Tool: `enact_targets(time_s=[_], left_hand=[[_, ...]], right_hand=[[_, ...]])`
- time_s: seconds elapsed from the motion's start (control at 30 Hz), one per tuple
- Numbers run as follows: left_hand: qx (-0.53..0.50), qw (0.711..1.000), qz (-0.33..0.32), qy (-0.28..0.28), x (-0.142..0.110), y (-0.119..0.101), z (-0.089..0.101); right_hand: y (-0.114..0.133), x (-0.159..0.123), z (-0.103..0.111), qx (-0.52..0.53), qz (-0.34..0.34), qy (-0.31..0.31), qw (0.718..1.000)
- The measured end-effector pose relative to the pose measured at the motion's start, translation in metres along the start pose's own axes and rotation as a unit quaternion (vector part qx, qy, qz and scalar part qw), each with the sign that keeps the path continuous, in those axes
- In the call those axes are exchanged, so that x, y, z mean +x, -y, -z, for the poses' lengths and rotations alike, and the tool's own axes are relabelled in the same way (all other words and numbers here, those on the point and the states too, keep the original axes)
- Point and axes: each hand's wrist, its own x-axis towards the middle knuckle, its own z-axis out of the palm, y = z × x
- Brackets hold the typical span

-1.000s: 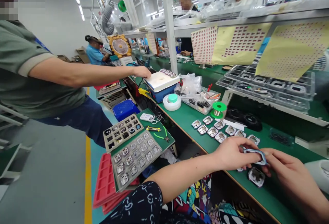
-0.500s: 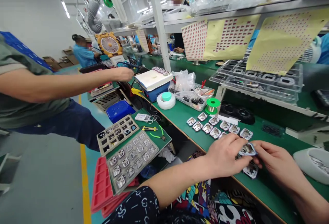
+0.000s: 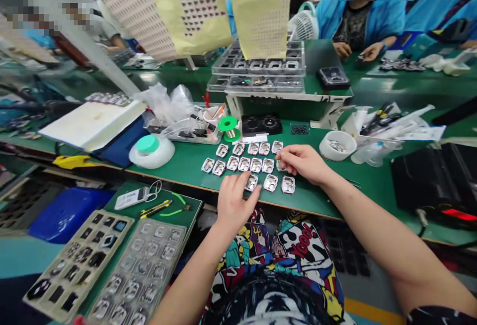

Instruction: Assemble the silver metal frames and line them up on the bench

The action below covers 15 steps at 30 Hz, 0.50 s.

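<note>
Several small silver watch cases lie in loose rows on the green bench. At the near row, my left hand has its thumb and fingers around one watch case near the bench edge. My right hand pinches another watch case at the right end of the middle row, mostly covered by the fingers. Two more cases, a middle one and a right one, lie between and below my hands.
A solder spool, a white bottle with a green cap and a plastic parts tray stand left. A white bowl and a black box stand right. Lower left, a compartment tray holds more cases. A co-worker sits opposite.
My view has swung right. My hands were together at one watch case held above the bench; now they are apart, each at a separate case on the bench.
</note>
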Motion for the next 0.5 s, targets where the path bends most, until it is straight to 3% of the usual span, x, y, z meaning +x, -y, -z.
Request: enact_targets(time_s=[0.2,0.5], left_hand=[[-0.007,1.0,-0.009,0.016,-0.002,-0.009,-0.017],[-0.072,0.996,-0.003,0.052,-0.005,-0.003,0.005]], right_hand=[[-0.002,0.003,0.006,0.019,0.009,-0.019,1.0],[0.003,0.002,0.01,0.004,0.015,-0.032,0.999]])
